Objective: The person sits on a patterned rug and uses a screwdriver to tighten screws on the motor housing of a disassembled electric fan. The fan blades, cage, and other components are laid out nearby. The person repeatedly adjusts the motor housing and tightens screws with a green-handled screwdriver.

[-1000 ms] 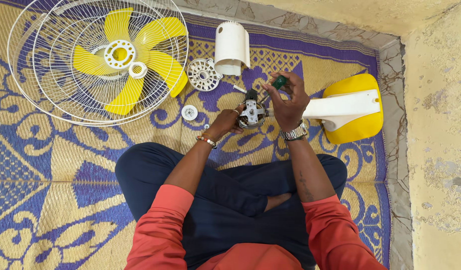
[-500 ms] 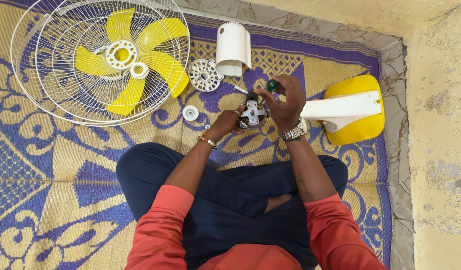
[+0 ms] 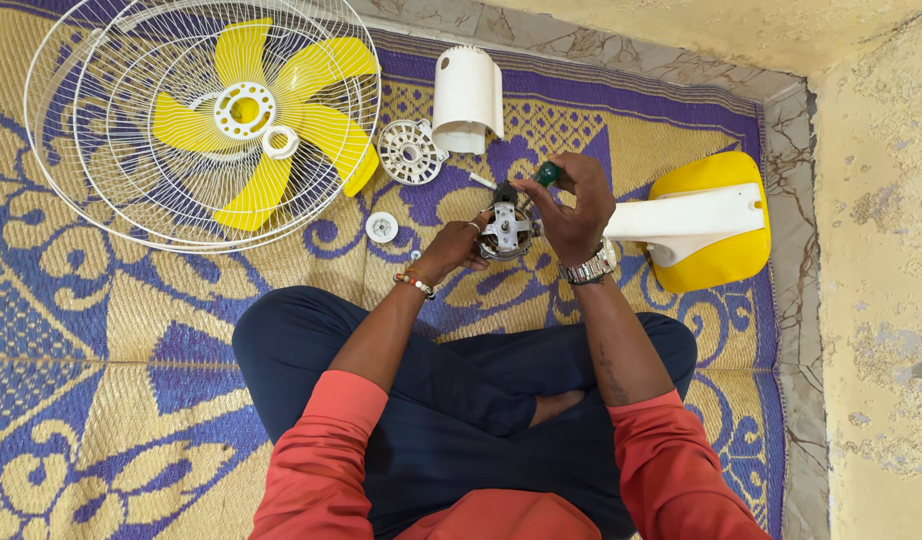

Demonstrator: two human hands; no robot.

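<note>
I sit cross-legged on a woven mat. My left hand [image 3: 455, 248] grips a small metal fan motor [image 3: 507, 227] from the left side, held just above the mat. My right hand [image 3: 573, 203] is closed around a green-handled screwdriver [image 3: 547, 174], whose tip points down at the top of the motor. The motor's shaft sticks out toward the far side. Most of the screwdriver's shank is hidden by my fingers.
A white wire fan guard [image 3: 206, 120] with yellow blades [image 3: 281, 110] lies at the far left. A white motor cover [image 3: 467, 98], a round white grille piece [image 3: 409, 152] and a small white cap [image 3: 382, 227] lie nearby. The yellow-and-white fan base [image 3: 709, 222] rests at right, near the wall.
My right hand has shifted slightly left and down with the screwdriver, bringing it closer over the motor. My left hand keeps holding the motor in place.
</note>
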